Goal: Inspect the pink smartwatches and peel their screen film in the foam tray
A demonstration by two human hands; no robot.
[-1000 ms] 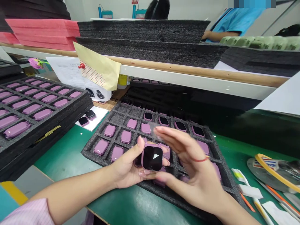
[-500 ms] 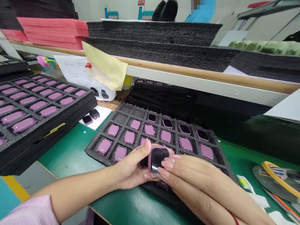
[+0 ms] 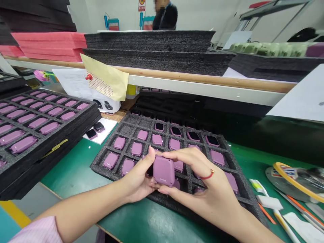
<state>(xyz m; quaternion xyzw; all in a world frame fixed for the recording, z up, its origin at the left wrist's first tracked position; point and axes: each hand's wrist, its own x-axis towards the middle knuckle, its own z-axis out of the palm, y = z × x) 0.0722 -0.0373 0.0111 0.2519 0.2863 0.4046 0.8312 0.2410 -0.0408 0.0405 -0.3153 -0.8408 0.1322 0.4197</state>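
My left hand [image 3: 138, 177] and my right hand [image 3: 199, 179] both hold a mauve-pink smartwatch body [image 3: 164, 170] between their fingers, just above a black foam tray [image 3: 131, 118]. The watch's plain back faces me, so its screen is hidden. Rows of similar pink watches [image 3: 136, 149] lie in the tray's square pockets, some screen up. My hands hide the pockets directly below them. A red thread circles my right wrist.
A second foam tray of pink watches [image 3: 83, 116] stands at the left. Two watches lie on a white card [image 3: 106, 126] on the green mat [image 3: 68, 165]. Stacked foam sheets [image 3: 152, 42] fill the shelf above, tools lie at the right, and a person [image 3: 164, 17] stands beyond.
The watch has turned over, from screen toward me to back toward me. My right hand has moved in from the lower right and now grips it from the far side.
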